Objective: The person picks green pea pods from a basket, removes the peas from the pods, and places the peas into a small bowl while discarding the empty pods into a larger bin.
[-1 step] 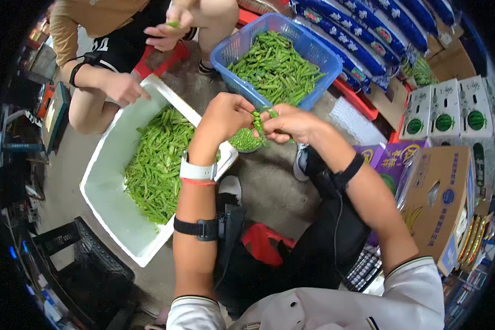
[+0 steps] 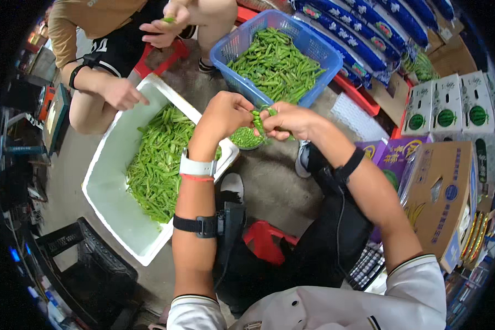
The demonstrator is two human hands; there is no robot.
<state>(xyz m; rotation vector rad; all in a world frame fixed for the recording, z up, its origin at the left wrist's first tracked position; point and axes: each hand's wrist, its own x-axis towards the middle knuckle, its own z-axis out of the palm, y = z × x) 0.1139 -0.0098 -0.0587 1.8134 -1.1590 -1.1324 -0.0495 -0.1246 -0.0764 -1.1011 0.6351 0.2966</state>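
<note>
My left hand [image 2: 225, 113] and my right hand [image 2: 289, 120] meet in front of me, both pinching one green pea pod [image 2: 258, 118] that is split open. Just below the pod sits a small bowl of shelled peas [image 2: 246, 138]. Beyond my hands stands a blue plastic basket [image 2: 320, 50] full of green pods. To my left is a white rectangular tub [image 2: 107, 187] with a heap of pods in its middle. Across from me sits another person, with one hand [image 2: 124, 94] resting at the tub's far rim and the other hand [image 2: 162, 27] holding a pod.
Cardboard boxes [image 2: 440, 192] stand at my right, white cartons [image 2: 445, 104] behind them. Blue-and-white sacks [image 2: 363, 27] lie past the basket. A red stool [image 2: 267, 242] is under me and a black crate [image 2: 88, 264] sits at the lower left.
</note>
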